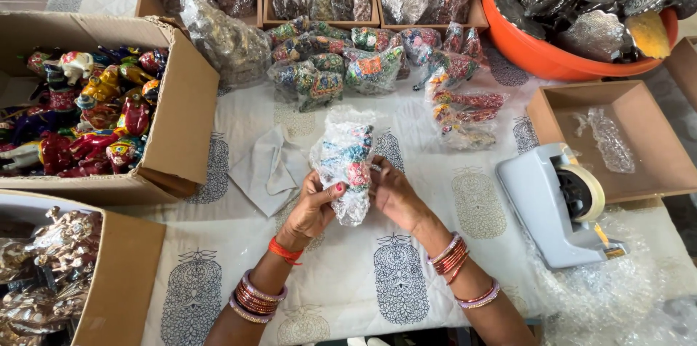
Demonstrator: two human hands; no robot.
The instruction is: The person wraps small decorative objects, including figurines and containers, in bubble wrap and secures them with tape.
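Note:
Both my hands hold a colourful painted figurine wrapped in clear bubble wrap [347, 161] above the printed white tablecloth [348, 281]. My left hand [317, 202] grips its lower left side, thumb on the wrap. My right hand [392, 190] presses against its right side, fingers tucked behind the wrap. Loose wrap ends stick up at the top. Bangles sit on both wrists.
A white tape dispenser [555, 204] stands at the right, beside a shallow cardboard tray [639, 172]. Wrapped figurines [341, 70] lie at the back. An orange tub [541, 55] holds metal pieces. A cardboard box [178, 128] of painted figurines is left. A folded cloth [268, 168] lies nearby.

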